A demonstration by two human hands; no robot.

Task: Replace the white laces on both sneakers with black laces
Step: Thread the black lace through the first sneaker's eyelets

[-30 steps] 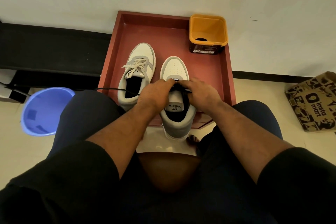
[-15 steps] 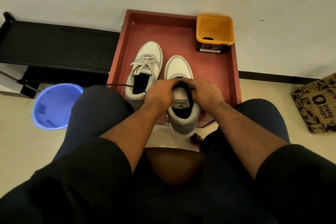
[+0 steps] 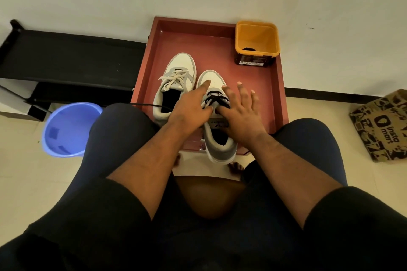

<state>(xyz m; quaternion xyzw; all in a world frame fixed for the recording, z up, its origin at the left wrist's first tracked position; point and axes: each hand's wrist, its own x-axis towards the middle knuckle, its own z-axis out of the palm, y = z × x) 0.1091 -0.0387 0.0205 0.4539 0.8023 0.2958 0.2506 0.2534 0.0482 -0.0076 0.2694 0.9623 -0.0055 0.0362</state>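
Two grey-and-white sneakers stand side by side on a red tray (image 3: 211, 44). The left sneaker (image 3: 184, 65) carries white laces (image 3: 174, 80). The right sneaker (image 3: 220, 149) has a black lace (image 3: 214, 98) crossed through its lowest eyelets, and one lace end (image 3: 143, 104) trails left over the tray's edge. My left hand (image 3: 189, 105) lies on the right sneaker, index finger straight along the toe. My right hand (image 3: 241, 112) rests against the sneaker's right side with fingers spread straight and its thumb on the lace by the tongue.
A yellow tub (image 3: 256, 38) with something black inside stands at the tray's far right corner. A blue bucket (image 3: 66, 130) sits on the floor at left beside a black bench (image 3: 66, 55). A printed paper bag (image 3: 383, 125) lies at right. My knees flank the tray.
Both hands were curled over the right sneaker's lace area. Now the right hand's fingers have spread out straight, the left index finger has stretched over the toe, and the crossed black lace shows.
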